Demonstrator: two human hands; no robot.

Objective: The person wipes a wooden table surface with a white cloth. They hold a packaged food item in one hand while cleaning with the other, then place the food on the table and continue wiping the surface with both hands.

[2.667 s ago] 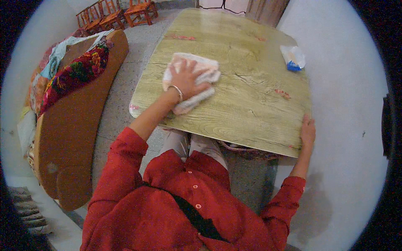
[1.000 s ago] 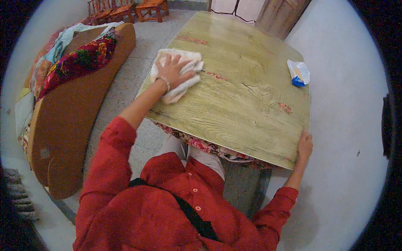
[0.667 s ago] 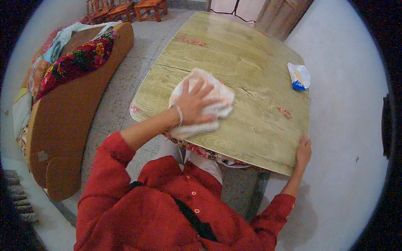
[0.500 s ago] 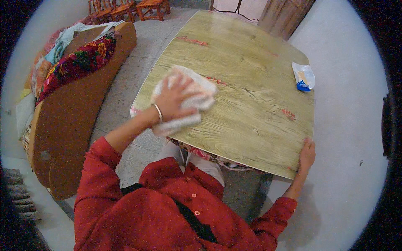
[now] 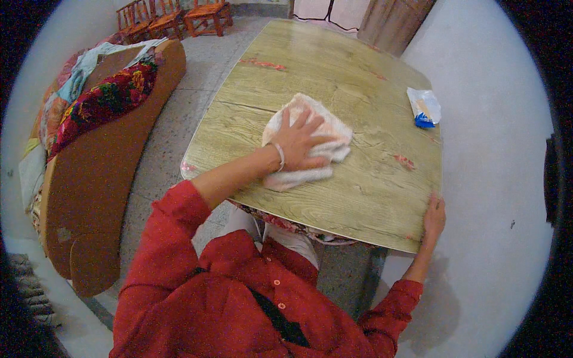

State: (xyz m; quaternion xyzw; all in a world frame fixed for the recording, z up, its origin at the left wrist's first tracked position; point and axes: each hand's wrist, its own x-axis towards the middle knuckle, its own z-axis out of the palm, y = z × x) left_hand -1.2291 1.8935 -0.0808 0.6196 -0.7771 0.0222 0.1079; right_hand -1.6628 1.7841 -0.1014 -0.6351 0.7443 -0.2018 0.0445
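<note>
My left hand (image 5: 300, 145) lies flat with fingers spread on a white and pale pink cloth (image 5: 336, 129), pressing it to the table (image 5: 358, 197). A bangle circles that wrist. Folds of the cloth stick out past the fingers on the far, right and near sides. The tabletop has a yellowish-green wood-grain pattern with red marks. At its near right corner, my right hand (image 5: 435, 219) grips the edge; part of its fingers is hidden.
A blue and white packet (image 5: 424, 108) lies by the table's right edge, close to the white wall (image 5: 495, 167). To the left stands a brown sofa (image 5: 98, 185) with a red flowered cover (image 5: 110, 98) and other fabrics. Wooden chairs (image 5: 207, 18) are at the far left.
My left hand has slid the cloth to the right across the tabletop, from near the left edge toward the middle. My right hand stays at the table's edge.
</note>
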